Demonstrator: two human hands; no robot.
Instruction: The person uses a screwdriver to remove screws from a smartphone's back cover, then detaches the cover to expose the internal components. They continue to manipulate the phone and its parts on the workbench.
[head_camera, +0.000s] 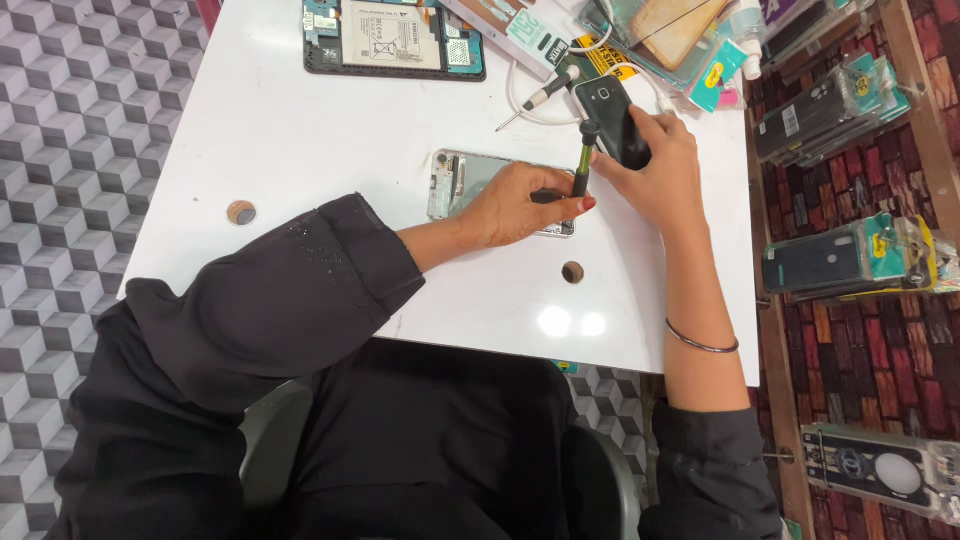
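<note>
This is a small phone repair shop. On the white glossy table (300, 130) lies an opened tablet with its back removed (393, 38), battery and circuit boards bare, beside a spare slim screwdriver with a grey handle (540, 97) and a coiled white cable (520, 105). Packaged phone cases in clear plastic sleeves (830, 105) hang along the red patterned brick wall (870, 350) at the right. The floor is grey cube-patterned tile (70, 120).

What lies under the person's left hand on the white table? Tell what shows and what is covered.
Under the left hand lies an opened phone on the white table, its inner frame showing at the left end. The hand covers its right part, so that cannot be seen.
</note>
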